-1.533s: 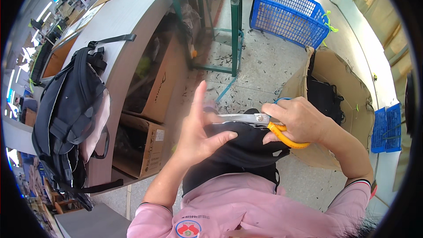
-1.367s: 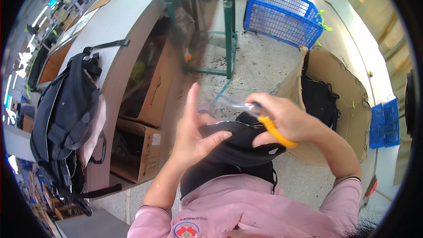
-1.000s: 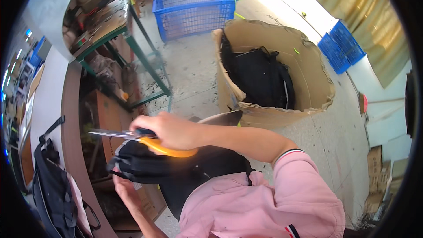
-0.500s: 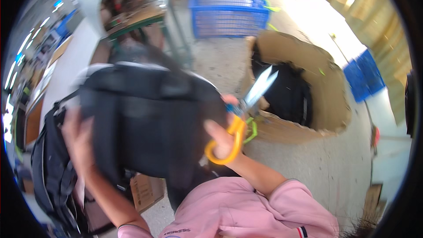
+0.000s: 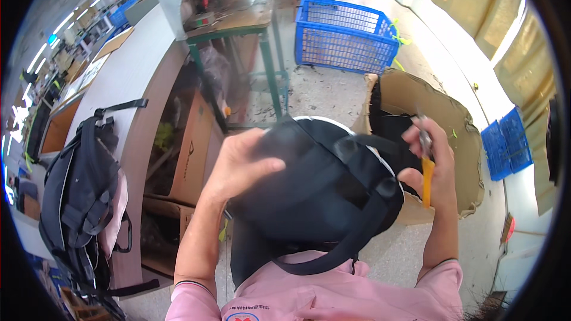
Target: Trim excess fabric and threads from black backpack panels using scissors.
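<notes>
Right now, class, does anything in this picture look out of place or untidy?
Yes. Small dark scraps litter the floor near the blue basket. The cardboard box has a ragged, torn rim. A black backpack hangs over the table edge.

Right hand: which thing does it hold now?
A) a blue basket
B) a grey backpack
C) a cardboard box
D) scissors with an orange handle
D: the right hand closes around the scissors, whose orange handle shows below the fingers, beside the black bag.
</notes>
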`<state>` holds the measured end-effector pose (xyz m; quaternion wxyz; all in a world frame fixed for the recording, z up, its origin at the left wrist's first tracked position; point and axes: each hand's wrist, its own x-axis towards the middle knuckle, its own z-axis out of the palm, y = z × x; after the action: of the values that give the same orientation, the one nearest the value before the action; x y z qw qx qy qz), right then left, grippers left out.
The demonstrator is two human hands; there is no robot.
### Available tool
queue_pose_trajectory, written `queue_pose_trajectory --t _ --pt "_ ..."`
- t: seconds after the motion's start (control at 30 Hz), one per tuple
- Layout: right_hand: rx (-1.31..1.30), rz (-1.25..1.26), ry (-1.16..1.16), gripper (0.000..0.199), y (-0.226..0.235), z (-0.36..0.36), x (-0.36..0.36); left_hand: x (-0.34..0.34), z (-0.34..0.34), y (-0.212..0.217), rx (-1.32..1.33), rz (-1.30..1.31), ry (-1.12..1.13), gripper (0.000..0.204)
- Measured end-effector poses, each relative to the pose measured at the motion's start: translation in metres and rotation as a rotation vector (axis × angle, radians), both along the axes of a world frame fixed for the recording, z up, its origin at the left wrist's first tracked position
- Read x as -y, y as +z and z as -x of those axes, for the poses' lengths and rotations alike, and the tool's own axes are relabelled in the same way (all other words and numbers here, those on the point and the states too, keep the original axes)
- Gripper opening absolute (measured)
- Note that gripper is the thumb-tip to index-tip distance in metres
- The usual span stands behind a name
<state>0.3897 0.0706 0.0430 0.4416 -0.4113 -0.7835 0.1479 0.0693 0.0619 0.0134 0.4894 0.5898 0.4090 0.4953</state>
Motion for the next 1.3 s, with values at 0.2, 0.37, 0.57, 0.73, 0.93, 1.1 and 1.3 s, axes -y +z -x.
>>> queue_pose_trajectory --t 0.2,0.37,0.57,0.73,0.93,1.1,1.3 --pt "0.098 0.381 0.287 0.06 0.029 0.023 -0.018 -0.005 -0.038 0.009 -0.21 -0.074 -0.221 0.034" --pt "-0.021 0.74 0.231 0.04 0.033 0.022 -0.006 0.002 -0.005 -0.024 -0.155 0.145 -0.153 0.031" --pt "-0.148 0.607 0.196 0.042 0.024 0.035 -0.003 -0.008 0.018 0.026 -0.026 -0.103 0.159 0.01" --pt "-0.535 0.464 0.171 0.042 -0.021 0.054 0.003 -0.03 0.025 0.078 -0.361 -0.253 0.061 0.017" --pt "-0.433 0.719 0.104 0.048 -0.112 0.072 0.043 -0.027 0.032 -0.026 -0.456 -0.098 -0.127 0.013" --pt "0.14 0.569 0.179 0.063 -0.096 0.049 0.036 -0.02 0.036 -0.041 -0.415 -0.115 -0.065 0.017" --pt "0.361 0.423 0.116 0.073 -0.096 0.035 0.038 -0.018 0.038 -0.045 -0.466 -0.189 -0.014 0.018"
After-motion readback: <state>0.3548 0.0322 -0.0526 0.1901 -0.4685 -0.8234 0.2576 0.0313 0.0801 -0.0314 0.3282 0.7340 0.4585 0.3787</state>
